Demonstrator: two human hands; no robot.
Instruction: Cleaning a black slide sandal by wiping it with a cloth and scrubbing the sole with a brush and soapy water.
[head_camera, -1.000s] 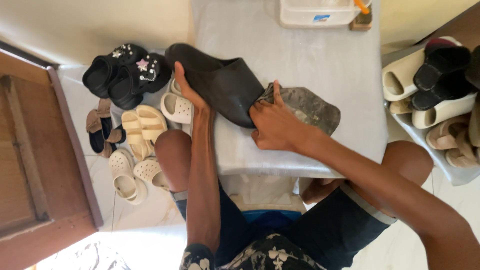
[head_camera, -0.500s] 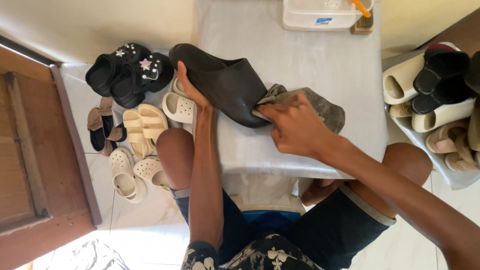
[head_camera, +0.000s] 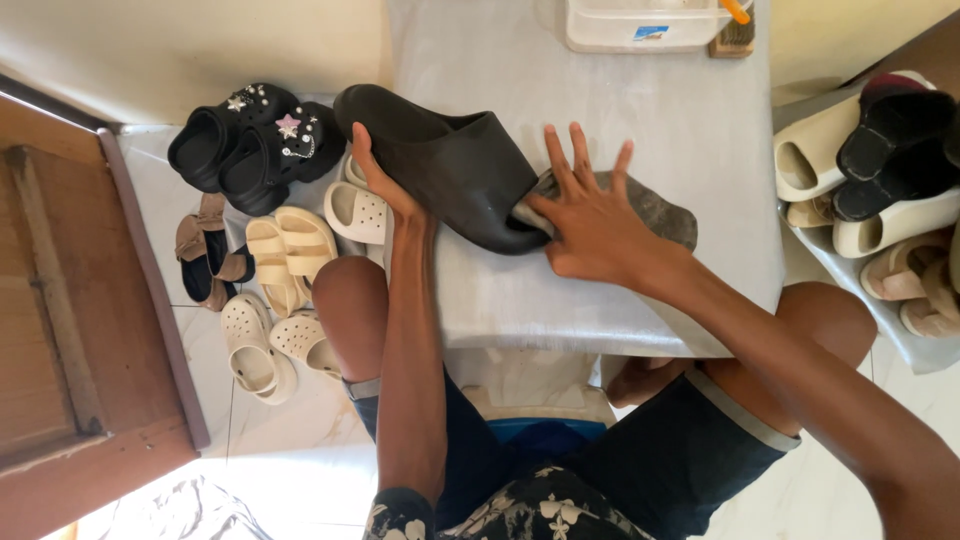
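- A grey-covered table (head_camera: 690, 130) stands among shoes on a tiled floor.
- Left hand (head_camera: 385, 185) grips the matte black slide sandal (head_camera: 440, 160) at the table's left edge.
- Right hand (head_camera: 590, 225), fingers spread flat, presses a grey cloth (head_camera: 655, 210) against the sandal's tip.

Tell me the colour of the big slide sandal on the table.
The slide sandal is plain black, matte, seen best in the head view.

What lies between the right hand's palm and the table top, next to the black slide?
A grey cloth, in the head view: the right hand presses flat on it against the black slide, which the left hand holds on the table.
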